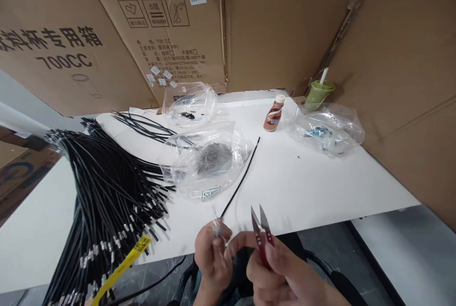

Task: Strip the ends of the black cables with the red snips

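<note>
Black cable [242, 181]: being pinched in the left hand [213, 258] at the tabletop's [295, 187] near edge, slanting away toward the far edge. Gripping red-handled snips [261, 250], blades spread, in the right hand [285, 268], close beside the left. Spreading bundled cables [103, 177] along the left edge.

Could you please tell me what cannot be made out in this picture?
All in the head view:
Part of the single black cable: hidden by the left hand.
Whitish thing at that hand: too blurred to identify.
Lower handles of the scissors: covered by the right hand.
Bundle of black cables: cut off by the bottom edge.
Yellow tag: print too small.
Blue pieces: too small, behind crinkled plastic.
</note>
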The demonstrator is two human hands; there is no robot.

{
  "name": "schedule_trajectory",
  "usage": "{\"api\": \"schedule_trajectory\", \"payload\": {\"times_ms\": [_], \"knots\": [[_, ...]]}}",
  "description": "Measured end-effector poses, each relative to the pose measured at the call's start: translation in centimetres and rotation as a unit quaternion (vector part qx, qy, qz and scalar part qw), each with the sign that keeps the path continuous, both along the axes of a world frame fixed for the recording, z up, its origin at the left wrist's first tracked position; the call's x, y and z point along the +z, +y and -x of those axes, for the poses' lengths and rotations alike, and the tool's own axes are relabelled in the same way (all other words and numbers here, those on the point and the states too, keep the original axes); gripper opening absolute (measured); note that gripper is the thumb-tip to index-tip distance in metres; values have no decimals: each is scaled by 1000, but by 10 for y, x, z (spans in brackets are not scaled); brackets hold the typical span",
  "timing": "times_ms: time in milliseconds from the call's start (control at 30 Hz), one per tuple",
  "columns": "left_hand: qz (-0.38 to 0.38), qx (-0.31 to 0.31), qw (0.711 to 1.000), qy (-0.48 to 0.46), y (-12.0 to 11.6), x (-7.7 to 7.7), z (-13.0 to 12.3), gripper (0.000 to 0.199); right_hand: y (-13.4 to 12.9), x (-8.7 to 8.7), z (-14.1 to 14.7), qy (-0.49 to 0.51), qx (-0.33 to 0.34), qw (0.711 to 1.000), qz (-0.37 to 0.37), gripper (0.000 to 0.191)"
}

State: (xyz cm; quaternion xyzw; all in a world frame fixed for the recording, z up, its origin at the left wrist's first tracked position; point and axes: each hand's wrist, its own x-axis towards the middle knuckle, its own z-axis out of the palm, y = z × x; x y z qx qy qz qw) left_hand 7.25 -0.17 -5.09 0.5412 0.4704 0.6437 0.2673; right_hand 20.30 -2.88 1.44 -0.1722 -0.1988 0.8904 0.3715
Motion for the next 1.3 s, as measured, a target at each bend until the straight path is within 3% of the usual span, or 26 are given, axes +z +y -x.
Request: {"api": "schedule_trajectory", "payload": {"times_ms": [67,133,233,333,433,500,567,633,933,1300], "knots": [[59,-24,994,-90,3,7,1,41,4,-4,-8,-127,-52,989,-62,56],[145,-68,963,-216,11,13,4,41,15,-5,-14,-296,-105,938,-143,52],[235,-99,895,-366,27,22,12,42,43,1,-17,-499,-102,808,-296,43],[253,-102,860,-431,43,30,16,37,82,7,-15,-589,-55,675,-440,33],[279,-101,820,-489,58,40,18,30,122,6,-10,-625,-15,572,-531,26],[308,-102,782,-533,67,46,19,34,144,1,-7,-642,9,525,-559,23],[329,-101,749,-567,76,50,20,36,162,-4,-4,-643,35,517,-563,22],[338,-98,732,-584,83,51,19,35,176,-8,0,-634,59,532,-559,22],[349,-74,714,-603,97,47,3,33,211,-23,4,-588,92,606,-529,29],[361,-82,688,-624,105,56,4,32,233,-38,12,-562,101,654,-496,50]]}}
